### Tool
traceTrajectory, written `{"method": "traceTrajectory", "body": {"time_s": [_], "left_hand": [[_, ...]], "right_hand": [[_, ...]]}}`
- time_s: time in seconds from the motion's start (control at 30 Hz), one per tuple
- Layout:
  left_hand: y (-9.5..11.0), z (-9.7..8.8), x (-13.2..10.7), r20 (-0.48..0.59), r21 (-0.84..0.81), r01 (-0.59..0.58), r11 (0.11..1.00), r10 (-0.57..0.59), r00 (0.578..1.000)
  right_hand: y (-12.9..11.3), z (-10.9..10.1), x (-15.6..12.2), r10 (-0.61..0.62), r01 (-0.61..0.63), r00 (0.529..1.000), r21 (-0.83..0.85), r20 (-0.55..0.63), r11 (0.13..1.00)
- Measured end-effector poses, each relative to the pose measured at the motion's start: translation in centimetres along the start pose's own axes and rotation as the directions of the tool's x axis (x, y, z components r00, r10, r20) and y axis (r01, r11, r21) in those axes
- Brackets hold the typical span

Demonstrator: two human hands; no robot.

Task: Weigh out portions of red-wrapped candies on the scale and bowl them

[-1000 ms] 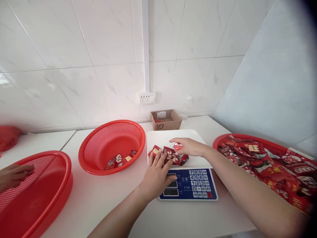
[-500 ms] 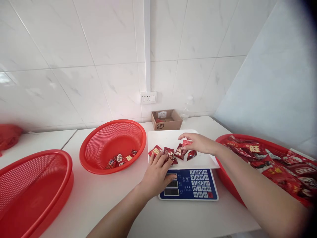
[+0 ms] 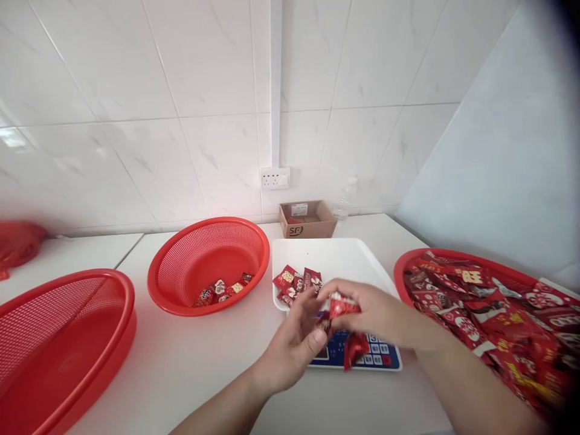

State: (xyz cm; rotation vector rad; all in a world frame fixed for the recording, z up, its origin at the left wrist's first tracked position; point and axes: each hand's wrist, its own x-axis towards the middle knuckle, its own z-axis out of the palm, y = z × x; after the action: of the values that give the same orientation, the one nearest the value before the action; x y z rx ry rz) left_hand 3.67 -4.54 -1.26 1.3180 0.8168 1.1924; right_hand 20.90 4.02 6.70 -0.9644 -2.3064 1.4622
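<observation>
Above the front of a digital scale [image 3: 344,257], both hands are close together. My right hand [image 3: 374,311] is closed on a red-and-white candy packet [image 3: 343,306]. Just under it, a shiny red packet [image 3: 356,348] appears over the blue keypad; whether fingers hold it cannot be made out. My left hand [image 3: 290,344] has its thumb and fingers around a small dark red packet [image 3: 323,321], partly hidden between the hands. Several red snack packets [image 3: 290,281] lie on the left part of the white weighing pan, behind my left fingers.
A red mesh basket [image 3: 158,260] with a few small packets stands left of the scale. Another red basket [image 3: 129,302] is at far left. At right, a red basket [image 3: 401,260] is heaped with packets. Behind are a cardboard box [image 3: 308,229] and a clear bottle [image 3: 347,196].
Both hands have come together toward me, off the pan and over the keypad, with packets in them. The packets left on the pan now sit bunched at its left side.
</observation>
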Motion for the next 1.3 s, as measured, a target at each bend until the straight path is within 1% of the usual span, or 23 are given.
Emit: {"method": "traceTrajectory", "body": {"time_s": [0.03, 0.07, 0.1, 0.13, 0.17, 0.23, 0.3, 0.37, 0.4, 0.43, 0.5, 0.53, 0.57, 0.6, 0.67, 0.73, 0.77, 0.83, 0.93, 1.07, 1.2, 1.3], "left_hand": [[0.0, 0.5, -0.6, 0.082, -0.193, 0.113, 0.975, -0.099, 0.992], [-0.2, 0.9, -1.1, 0.169, -0.335, 0.232, 0.913, -0.184, 0.968], [-0.4, 1.3, -1.6, 0.243, -0.431, 0.337, 0.837, -0.252, 0.937], [-0.8, 1.6, -2.1, 0.289, -0.501, 0.412, 0.761, -0.301, 0.909], [-1.2, 1.9, -2.4, 0.307, -0.555, 0.454, 0.697, -0.335, 0.891], [-1.9, 2.2, -2.9, 0.287, -0.634, 0.479, 0.606, -0.392, 0.874], [-2.4, 2.3, -3.1, 0.238, -0.664, 0.486, 0.568, -0.455, 0.858], [-2.4, 2.1, -3.3, 0.192, -0.668, 0.48, 0.569, -0.491, 0.85], [-2.2, 1.9, -3.4, 0.174, -0.67, 0.471, 0.574, -0.496, 0.851], [-2.0, 1.6, -3.6, 0.157, -0.671, 0.46, 0.582, -0.494, 0.855], [-1.6, 0.8, -4.0, 0.124, -0.669, 0.436, 0.602, -0.487, 0.864], [-1.3, 0.5, -4.2, 0.106, -0.663, 0.424, 0.617, -0.484, 0.869], [-1.1, 0.1, -4.3, 0.081, -0.654, 0.409, 0.637, -0.478, 0.875], [-1.0, -0.3, -4.4, 0.046, -0.644, 0.386, 0.66, -0.471, 0.881], [-0.7, -0.9, -4.4, -0.046, -0.618, 0.33, 0.714, -0.452, 0.891], [-0.3, -1.5, -4.1, -0.127, -0.578, 0.278, 0.767, -0.421, 0.898], [0.0, -1.8, -3.8, -0.147, -0.56, 0.262, 0.786, -0.406, 0.902], [0.5, -2.3, -3.1, -0.155, -0.542, 0.254, 0.801, -0.392, 0.907], [1.0, -2.9, -2.0, -0.136, -0.554, 0.278, 0.784, -0.415, 0.9], [0.7, -3.2, -0.7, -0.128, -0.595, 0.32, 0.737, -0.48, 0.868], [0.3, -3.2, 0.2, -0.111, -0.645, 0.359, 0.674, -0.548, 0.829], [0.4, -3.1, 0.4, -0.115, -0.659, 0.353, 0.664, -0.553, 0.825]], "right_hand": [[-0.1, 1.2, -0.3, 0.0, -0.001, 0.999, 0.029, 0.039, 1.0], [-0.1, 2.4, -0.5, 0.013, -0.014, 0.999, 0.032, 0.052, 0.999], [0.0, 3.6, -0.6, 0.033, -0.034, 0.998, 0.016, 0.046, 0.999], [0.2, 4.6, -0.7, 0.053, -0.053, 0.998, -0.01, 0.023, 0.999], [0.5, 5.5, -0.7, 0.067, -0.067, 0.998, -0.036, -0.008, 0.997], [0.9, 7.0, -0.7, 0.077, -0.081, 0.995, -0.053, -0.065, 0.995], [1.3, 7.8, -0.7, 0.068, -0.072, 0.993, -0.04, -0.099, 0.997], [1.7, 7.9, -0.6, 0.03, -0.035, 0.988, -0.031, -0.151, 0.999], [1.9, 7.7, -0.3, 0.005, -0.012, 0.979, -0.033, -0.203, 0.999], [2.3, 7.4, 0.0, -0.021, 0.008, 0.96, -0.047, -0.279, 0.999], [3.2, 6.3, 1.0, -0.06, 0.007, 0.889, -0.118, -0.455, 0.993], [3.7, 5.7, 1.7, -0.072, -0.021, 0.852, -0.171, -0.519, 0.985], [4.1, 5.2, 2.4, -0.075, -0.065, 0.828, -0.228, -0.555, 0.971], [4.5, 4.7, 3.1, -0.068, -0.119, 0.82, -0.285, -0.568, 0.951], [5.0, 4.1, 4.3, -0.017, -0.229, 0.836, -0.377, -0.549, 0.897], [5.2, 3.9, 5.1, 0.035, -0.305, 0.848, -0.432, -0.528, 0.849], [5.3, 3.9, 5.2, 0.05, -0.321, 0.853, -0.446, -0.52, 0.836], [5.3, 3.9, 5.2, 0.059, -0.313, 0.869, -0.452, -0.492, 0.835], [5.5, 3.5, 4.7, 0.056, -0.263, 0.902, -0.441, -0.429, 0.858], [5.4, 2.7, 4.2, 0.082, -0.24, 0.932, -0.429, -0.354, 0.871], [5.3, 1.9, 4.2, 0.099, -0.233, 0.943, -0.422, -0.317, 0.876], [5.4, 1.7, 4.2, 0.095, -0.237, 0.94, -0.423, -0.329, 0.875]]}}
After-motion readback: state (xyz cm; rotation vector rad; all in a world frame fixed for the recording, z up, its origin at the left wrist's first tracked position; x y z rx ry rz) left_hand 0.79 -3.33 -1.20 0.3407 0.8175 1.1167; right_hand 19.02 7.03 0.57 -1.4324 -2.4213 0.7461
